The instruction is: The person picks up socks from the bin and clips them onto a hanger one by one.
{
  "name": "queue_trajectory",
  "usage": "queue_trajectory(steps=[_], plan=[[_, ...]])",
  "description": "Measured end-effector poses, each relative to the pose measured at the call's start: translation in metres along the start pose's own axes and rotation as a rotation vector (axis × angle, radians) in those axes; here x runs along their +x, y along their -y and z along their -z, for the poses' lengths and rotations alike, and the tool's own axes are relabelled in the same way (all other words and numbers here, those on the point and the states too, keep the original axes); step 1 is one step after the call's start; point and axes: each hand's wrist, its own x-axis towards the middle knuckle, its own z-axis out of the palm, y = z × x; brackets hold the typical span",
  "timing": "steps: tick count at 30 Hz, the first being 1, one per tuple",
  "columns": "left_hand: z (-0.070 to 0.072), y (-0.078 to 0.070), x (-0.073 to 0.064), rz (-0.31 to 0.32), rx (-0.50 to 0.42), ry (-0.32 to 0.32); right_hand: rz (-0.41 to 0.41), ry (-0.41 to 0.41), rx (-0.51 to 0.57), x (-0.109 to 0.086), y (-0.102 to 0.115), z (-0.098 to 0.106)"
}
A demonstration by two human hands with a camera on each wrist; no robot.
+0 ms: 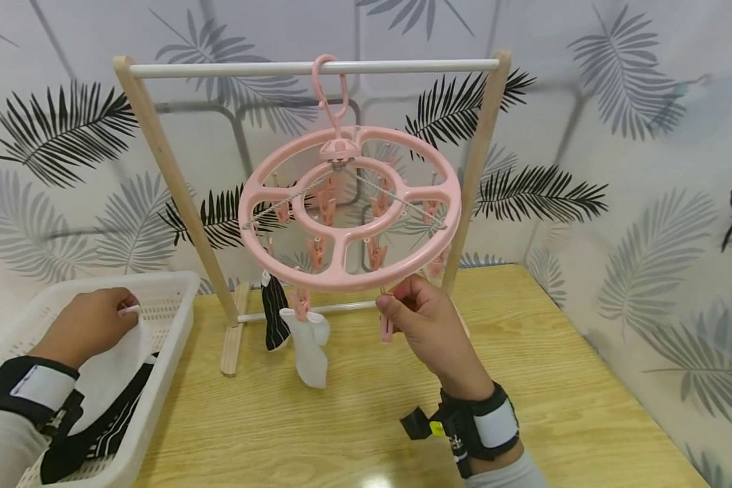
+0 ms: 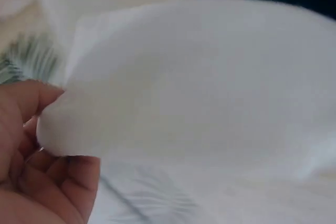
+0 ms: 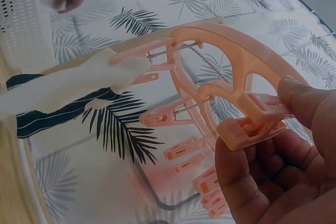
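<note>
From where I stood, the person's left hand (image 1: pixel 94 324) was over the white basket (image 1: pixel 175 339), its thumb and fingers pinching the edge of a white cloth (image 2: pixel 199 87) that hung down inside. A black striped sock (image 1: pixel 117 410) lay in the basket, partly beneath the cloth.

The right hand (image 1: pixel 430 322) was closed on a pink clothespin (image 3: pixel 257 124) below the near edge of the round hanger (image 1: pixel 344 234), thumb on one side and fingers on the other (I couldn't tell whether the peg's jaws stood apart).

The hanger was hooked over the white rail (image 1: pixel 415 66) of a wooden-legged stand, which stood on the table (image 1: pixel 280 434). Below the ring a white sock (image 1: pixel 310 349) hung from a pink peg (image 1: pixel 301 305), and just beside it hung a dark striped sock (image 1: pixel 274 312). Other pegs dangled under the ring.
</note>
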Motion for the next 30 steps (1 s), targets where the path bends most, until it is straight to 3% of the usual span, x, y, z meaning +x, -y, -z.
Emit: queue_trajectory(steps=[5,10,19,24,30], plan=[[0.018,-0.036,0.000,-0.071,-0.049,-0.218,0.004,0.005,0.008,0.000,0.000,0.000],[0.033,-0.070,-0.004,-0.115,-0.103,-0.329,0.022,0.008,0.023,-0.001,-0.001,0.001],[0.042,-0.106,-0.017,-0.119,-0.210,-0.441,0.028,0.020,0.043,0.000,-0.002,0.001],[0.043,-0.132,-0.027,-0.110,-0.264,-0.435,0.024,0.020,0.053,0.000,-0.002,-0.001],[0.031,-0.167,-0.040,-0.201,-0.327,-0.436,0.033,0.019,0.056,0.000,-0.001,0.000]])
